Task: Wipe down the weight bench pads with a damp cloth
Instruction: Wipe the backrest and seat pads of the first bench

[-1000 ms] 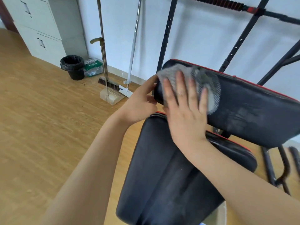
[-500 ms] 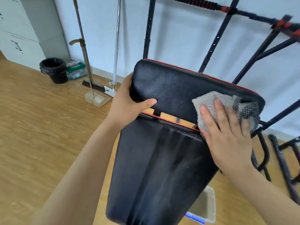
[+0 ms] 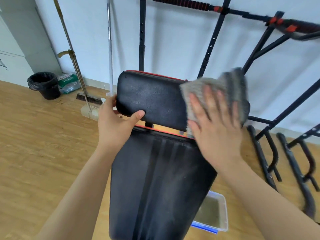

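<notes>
Two black pads with red trim make up the bench: a small upper pad point(image 3: 150, 96) and a long lower pad point(image 3: 155, 184) running toward me. My left hand point(image 3: 114, 123) grips the upper pad's lower left corner, thumb on its face. My right hand point(image 3: 216, 125) lies flat with spread fingers on a grey cloth point(image 3: 216, 87), pressing it against the right end of the upper pad. The cloth is motion-blurred and hides that end. Faint wet streaks show on the lower pad.
A black metal rack point(image 3: 211, 44) stands against the white wall behind the bench, its feet point(image 3: 270, 158) on the wood floor at right. A clear plastic tub point(image 3: 213, 213) sits on the floor under the bench's right side. A broom point(image 3: 88, 99), dustpan and black bin point(image 3: 44, 84) stand at left.
My right hand swept the cloth from the upper pad's left end across to its right end, then slightly upward. My left hand moved onto the pad's lower left corner and holds there.
</notes>
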